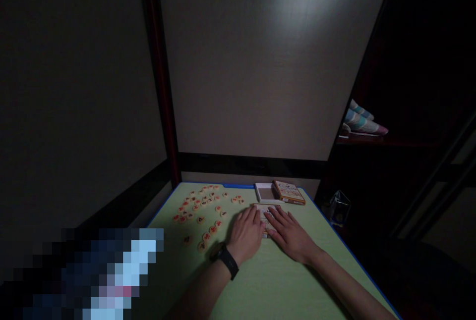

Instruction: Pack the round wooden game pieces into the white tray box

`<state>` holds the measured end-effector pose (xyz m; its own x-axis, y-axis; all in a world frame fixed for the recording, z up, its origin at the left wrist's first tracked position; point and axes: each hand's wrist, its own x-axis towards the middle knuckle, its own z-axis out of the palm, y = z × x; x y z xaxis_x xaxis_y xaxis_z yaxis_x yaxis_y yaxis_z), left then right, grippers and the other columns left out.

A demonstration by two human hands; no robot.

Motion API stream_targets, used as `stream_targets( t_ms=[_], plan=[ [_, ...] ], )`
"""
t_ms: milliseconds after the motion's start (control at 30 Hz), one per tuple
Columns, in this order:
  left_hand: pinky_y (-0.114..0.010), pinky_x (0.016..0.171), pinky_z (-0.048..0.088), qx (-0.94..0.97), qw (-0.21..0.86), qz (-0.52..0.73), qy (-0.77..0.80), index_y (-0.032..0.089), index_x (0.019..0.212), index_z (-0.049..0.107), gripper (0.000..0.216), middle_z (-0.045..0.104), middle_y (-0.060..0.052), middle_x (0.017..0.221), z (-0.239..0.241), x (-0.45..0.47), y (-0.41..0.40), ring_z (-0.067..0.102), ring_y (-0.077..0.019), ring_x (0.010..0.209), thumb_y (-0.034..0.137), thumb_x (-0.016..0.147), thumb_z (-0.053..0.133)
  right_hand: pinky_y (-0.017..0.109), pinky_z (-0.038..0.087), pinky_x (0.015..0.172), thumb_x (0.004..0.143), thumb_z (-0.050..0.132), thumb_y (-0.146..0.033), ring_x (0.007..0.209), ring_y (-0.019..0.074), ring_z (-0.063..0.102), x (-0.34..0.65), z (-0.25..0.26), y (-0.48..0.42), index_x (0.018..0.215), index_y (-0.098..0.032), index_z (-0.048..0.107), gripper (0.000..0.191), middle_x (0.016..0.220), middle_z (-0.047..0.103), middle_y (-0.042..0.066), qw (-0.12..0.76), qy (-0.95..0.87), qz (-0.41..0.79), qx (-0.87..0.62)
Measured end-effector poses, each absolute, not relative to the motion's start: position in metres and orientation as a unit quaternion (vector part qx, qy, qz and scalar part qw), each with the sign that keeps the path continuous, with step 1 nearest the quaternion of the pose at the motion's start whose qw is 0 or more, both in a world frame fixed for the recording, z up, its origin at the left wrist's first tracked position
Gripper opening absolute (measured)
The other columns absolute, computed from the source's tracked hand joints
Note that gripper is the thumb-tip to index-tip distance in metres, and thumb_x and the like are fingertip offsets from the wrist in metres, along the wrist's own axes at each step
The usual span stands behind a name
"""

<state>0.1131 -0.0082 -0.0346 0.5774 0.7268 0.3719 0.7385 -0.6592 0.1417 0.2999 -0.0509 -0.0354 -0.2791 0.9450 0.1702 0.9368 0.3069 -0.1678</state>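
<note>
Under both hands lies a flat printed piece (265, 214), pale with dark marks and a brown edge. I cannot tell if it is a folded sheet or a thin box. My left hand (245, 233), with a black band on its wrist, rests on the piece's left side, fingers stretched forward. My right hand (292, 233) lies flat over its right side, fingers spread. Between the hands only part of the piece shows. To the left, several round Chinese chess pieces (196, 207) with red or black characters are scattered; a short row of them (209, 233) sits near my left hand.
At the table's back stands a white open box tray (266, 198), with a printed box lid (290, 192) leaning on its right side. The green table (282, 290) has a blue edge, with wall panels behind. Striped cloth (362, 121) lies on a dark shelf at right.
</note>
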Motion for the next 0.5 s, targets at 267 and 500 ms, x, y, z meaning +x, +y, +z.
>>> stream_targets(
  t_ms=[267, 500],
  plan=[
    [-0.044, 0.116, 0.036, -0.893, 0.013, -0.182, -0.412, 0.009, 0.143, 0.048, 0.051, 0.044, -0.017, 0.153, -0.04, 0.114, -0.006, 0.042, -0.0287, 0.141, 0.036, 0.103, 0.035, 0.05, 0.029, 0.12, 0.103, 0.026, -0.042, 0.144, 0.0286, 0.038, 0.342, -0.035, -0.02, 0.145, -0.01, 0.05, 0.058, 0.15, 0.049, 0.017, 0.253, -0.713, 0.006, -0.654],
    [-0.046, 0.115, 0.039, -0.894, 0.006, -0.189, -0.406, 0.008, 0.142, 0.05, 0.05, 0.047, -0.018, 0.151, -0.043, 0.115, -0.003, 0.045, -0.0298, 0.139, 0.037, 0.103, 0.036, 0.054, 0.031, 0.115, 0.093, 0.04, -0.013, 0.145, 0.0341, 0.032, 0.372, -0.026, 0.018, 0.145, -0.018, 0.053, 0.054, 0.157, 0.04, 0.017, 0.146, -0.733, -0.092, -0.658]
  ],
)
